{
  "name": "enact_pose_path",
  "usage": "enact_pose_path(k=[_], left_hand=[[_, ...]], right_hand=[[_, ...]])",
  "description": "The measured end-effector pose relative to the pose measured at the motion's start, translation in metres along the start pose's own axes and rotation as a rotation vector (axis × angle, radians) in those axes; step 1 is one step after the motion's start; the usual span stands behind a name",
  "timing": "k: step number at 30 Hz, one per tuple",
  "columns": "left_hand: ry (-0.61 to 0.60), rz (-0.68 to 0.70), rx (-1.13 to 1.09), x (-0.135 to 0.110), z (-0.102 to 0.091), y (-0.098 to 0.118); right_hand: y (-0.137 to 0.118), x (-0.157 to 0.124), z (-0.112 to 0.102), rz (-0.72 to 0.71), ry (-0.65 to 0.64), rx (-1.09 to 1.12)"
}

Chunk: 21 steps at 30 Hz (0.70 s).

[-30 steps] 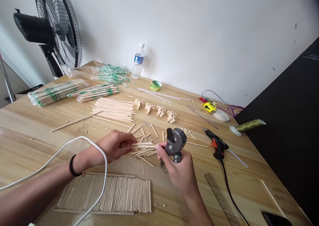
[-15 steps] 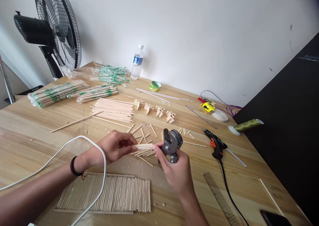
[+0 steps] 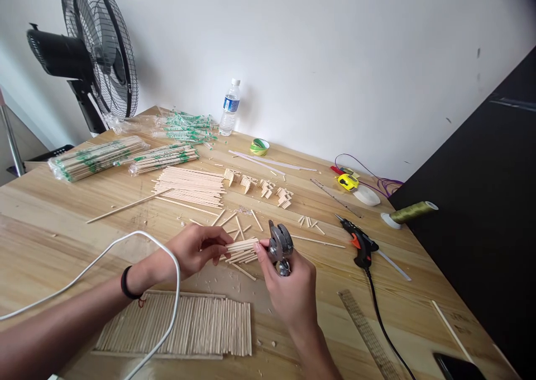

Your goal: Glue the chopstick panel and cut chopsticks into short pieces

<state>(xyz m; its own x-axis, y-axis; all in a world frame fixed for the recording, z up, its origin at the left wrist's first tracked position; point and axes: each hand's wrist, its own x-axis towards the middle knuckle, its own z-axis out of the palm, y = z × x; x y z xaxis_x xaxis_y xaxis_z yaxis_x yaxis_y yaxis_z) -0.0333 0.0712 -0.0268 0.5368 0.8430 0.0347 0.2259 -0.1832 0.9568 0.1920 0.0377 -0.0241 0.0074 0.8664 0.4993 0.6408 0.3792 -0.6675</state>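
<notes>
My left hand point(image 3: 201, 249) pinches one end of a small bundle of short wooden sticks point(image 3: 242, 246) between thumb and fingers. At the bundle's other end, the thumb and forefinger of my right hand point(image 3: 288, 282) touch the sticks. A grey metal cutter point(image 3: 280, 243) with a rounded head is also held in that right hand; its handles are mostly hidden by the palm. Loose short sticks point(image 3: 239, 223) lie scattered just beyond my hands. Below my left wrist, a flat panel of sticks point(image 3: 180, 325) laid side by side rests on the table.
A white cable point(image 3: 177, 290) loops over my left forearm. Long sticks point(image 3: 188, 185), several small stepped stick pieces point(image 3: 266, 188) and bagged sticks point(image 3: 98, 157) lie farther back. At the right are a glue gun point(image 3: 358, 240), a ruler point(image 3: 366, 329) and a phone point(image 3: 456, 366).
My right hand and the cutter have shifted slightly left, and the cutter's head has turned. Both hands stay at the stick bundle. The whole view has moved a little.
</notes>
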Motion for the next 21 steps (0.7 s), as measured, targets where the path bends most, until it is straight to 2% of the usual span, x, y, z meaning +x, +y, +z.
enact_pose_path(k=[11, 21], left_hand=[[0.036, -0.021, -0.039, 0.0, 0.0047, 0.0015], [0.022, -0.025, -0.085, -0.0002, 0.0067, 0.0088]], right_hand=[[-0.0018, -0.0038, 0.0037, -0.039, 0.054, -0.047], [0.0004, -0.0039, 0.0062, -0.078, 0.084, -0.08]])
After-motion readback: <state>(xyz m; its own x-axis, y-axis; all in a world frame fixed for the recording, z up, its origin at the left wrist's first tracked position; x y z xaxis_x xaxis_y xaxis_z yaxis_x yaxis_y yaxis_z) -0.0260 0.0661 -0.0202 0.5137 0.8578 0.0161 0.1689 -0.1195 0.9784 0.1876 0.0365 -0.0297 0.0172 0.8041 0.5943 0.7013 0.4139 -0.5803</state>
